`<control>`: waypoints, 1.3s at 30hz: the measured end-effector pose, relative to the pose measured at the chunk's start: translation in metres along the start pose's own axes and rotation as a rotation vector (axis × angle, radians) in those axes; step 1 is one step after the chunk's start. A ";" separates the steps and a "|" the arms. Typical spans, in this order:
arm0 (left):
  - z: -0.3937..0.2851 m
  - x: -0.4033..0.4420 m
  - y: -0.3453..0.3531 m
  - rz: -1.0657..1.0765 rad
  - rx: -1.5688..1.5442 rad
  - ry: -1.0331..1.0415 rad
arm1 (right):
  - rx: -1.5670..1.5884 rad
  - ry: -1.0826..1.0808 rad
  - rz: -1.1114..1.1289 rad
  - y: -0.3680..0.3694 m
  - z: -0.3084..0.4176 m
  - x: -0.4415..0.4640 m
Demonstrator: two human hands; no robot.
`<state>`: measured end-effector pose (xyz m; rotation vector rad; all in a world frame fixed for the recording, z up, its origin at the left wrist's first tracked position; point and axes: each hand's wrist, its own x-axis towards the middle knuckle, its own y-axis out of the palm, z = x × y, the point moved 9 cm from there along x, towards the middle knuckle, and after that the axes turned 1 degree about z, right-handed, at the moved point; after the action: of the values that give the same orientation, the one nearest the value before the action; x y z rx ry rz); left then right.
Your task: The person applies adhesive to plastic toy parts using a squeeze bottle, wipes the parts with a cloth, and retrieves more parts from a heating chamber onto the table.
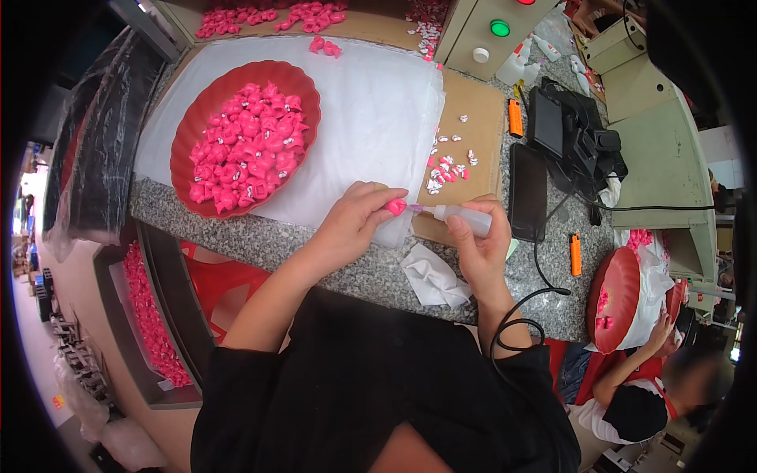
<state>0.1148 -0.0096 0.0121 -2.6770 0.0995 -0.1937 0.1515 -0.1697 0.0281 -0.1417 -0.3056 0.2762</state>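
My left hand (352,220) pinches a small pink plastic piece (396,206) between thumb and fingers. In my right hand (482,246) is a translucent squeeze bottle (465,218), tipped sideways, its thin nozzle pointing left at the pink piece. Whether the tip touches the piece, I cannot tell. A red scalloped bowl (183,150) heaped with similar pink pieces (252,142) stands to the left on white sheeting (371,102). Small white and pink parts (446,169) lie scattered on brown cardboard (482,118), just beyond the bottle. A crumpled white tissue (432,276) rests below my hands.
A black phone (527,191), tangled black devices (579,134) and two orange items, one an orange cutter-like tool (576,255), lie on the right. A cable runs by my right wrist. A bin of pink pieces (150,323) sits lower left. A co-worker (631,402) works at the right beside a red bowl (616,299).
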 end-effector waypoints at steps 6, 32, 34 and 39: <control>-0.001 0.000 0.000 -0.020 0.011 -0.001 | -0.122 -0.089 0.039 0.000 0.009 0.000; 0.015 -0.009 0.032 -0.002 -1.040 -0.284 | -0.390 0.269 0.031 -0.041 -0.048 0.051; 0.018 -0.010 0.031 -0.019 -1.052 -0.291 | -0.662 0.095 0.069 -0.031 -0.033 0.057; 0.024 -0.011 0.029 -0.035 -1.068 -0.288 | -0.690 0.094 0.178 -0.023 -0.034 0.064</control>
<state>0.1066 -0.0243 -0.0235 -3.7270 0.0756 0.3429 0.2270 -0.1767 0.0182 -0.8634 -0.2854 0.3305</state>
